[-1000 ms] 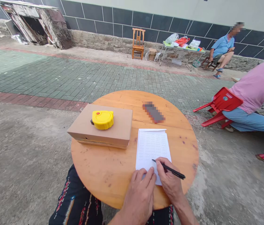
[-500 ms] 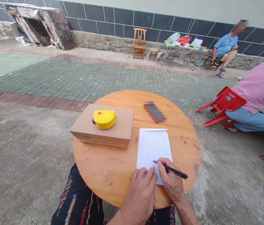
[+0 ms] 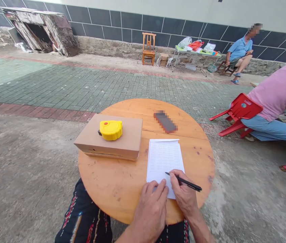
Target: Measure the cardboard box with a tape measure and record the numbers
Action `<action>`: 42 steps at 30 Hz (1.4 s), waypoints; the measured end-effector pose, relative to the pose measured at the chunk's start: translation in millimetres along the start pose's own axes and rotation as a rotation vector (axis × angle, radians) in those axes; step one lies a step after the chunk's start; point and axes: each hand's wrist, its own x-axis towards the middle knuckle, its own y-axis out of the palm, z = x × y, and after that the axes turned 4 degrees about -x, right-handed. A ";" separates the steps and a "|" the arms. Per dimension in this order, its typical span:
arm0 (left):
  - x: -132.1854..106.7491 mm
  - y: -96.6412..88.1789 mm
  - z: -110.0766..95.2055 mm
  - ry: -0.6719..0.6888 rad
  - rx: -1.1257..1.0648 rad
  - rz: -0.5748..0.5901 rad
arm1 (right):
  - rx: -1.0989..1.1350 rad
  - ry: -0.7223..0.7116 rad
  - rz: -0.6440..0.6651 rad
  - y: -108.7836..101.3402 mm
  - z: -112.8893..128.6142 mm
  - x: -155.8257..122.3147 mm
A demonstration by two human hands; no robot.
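A black pen (image 3: 183, 182) is being gripped in the right hand (image 3: 183, 195), tip at the near edge of the printed sheet (image 3: 164, 162), which is being pinned by the left hand's (image 3: 151, 211) flat, released fingers; the entry is judged part-written, while the yellow tape measure (image 3: 111, 130) is lying unused on the cardboard box (image 3: 130, 138) at the counter's (image 3: 112, 189) left.

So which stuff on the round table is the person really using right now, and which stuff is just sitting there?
In use:
- black pen, held in the right hand, tip on the paper
- white sheet of paper, pinned at its near edge by the left hand

Just lying about:
- yellow tape measure, on top of the cardboard box
- dark flat object, blurred
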 end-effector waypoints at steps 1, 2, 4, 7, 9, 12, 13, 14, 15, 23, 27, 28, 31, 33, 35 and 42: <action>0.0 0.0 -0.1 -0.001 -0.002 -0.002 | 0.001 -0.001 0.000 0.0 0.7 0.1; -0.2 0.0 -0.3 0.000 -0.005 -0.003 | 0.001 -0.001 0.002 0.0 1.4 0.2; -0.5 -0.4 -0.9 0.000 -0.009 -0.002 | 0.000 -0.004 0.008 -0.1 2.4 0.3; -0.5 -1.8 -1.8 -0.005 -0.013 0.006 | -0.011 -0.014 0.014 -0.6 3.2 0.2; 0.2 -3.0 -2.0 -0.012 -0.018 0.010 | -0.018 -0.017 0.014 -0.8 3.3 0.1; 1.4 -4.1 -1.9 -0.020 -0.029 0.014 | -0.027 -0.017 0.005 -0.6 3.3 0.4; 1.6 -4.2 -1.8 -0.020 -0.033 0.015 | -0.028 -0.018 0.001 -0.4 3.3 0.6; 1.7 -4.2 -1.7 -0.020 -0.035 0.016 | -0.028 -0.020 -0.003 -0.3 3.5 0.8; 1.6 -4.0 -1.7 -0.020 -0.038 0.017 | -0.028 -0.022 -0.005 -0.2 3.6 1.1; -0.2 -1.6 -0.8 -0.047 -0.050 0.041 | 0.000 0.000 0.019 -1.4 0.6 -0.4; -0.4 -1.5 -0.7 -0.041 -0.048 0.036 | 0.030 0.049 0.018 -0.5 -1.5 -0.8; -0.4 -1.5 -0.9 -0.043 -0.049 0.036 | 0.032 0.051 0.018 -0.1 -1.3 -0.5; -0.7 -1.7 -1.8 -0.048 -0.053 0.043 | 0.023 0.030 0.014 0.7 0.6 0.9; -0.8 -1.7 -2.6 -0.053 -0.057 0.049 | 0.010 0.008 0.010 0.8 1.6 1.4; -0.8 -1.7 -3.0 -0.058 -0.061 0.053 | 0.005 -0.005 0.002 0.8 1.3 1.2; -1.4 -0.1 -0.9 -0.062 -0.048 0.064 | 0.051 0.073 -0.055 1.6 -6.8 -1.3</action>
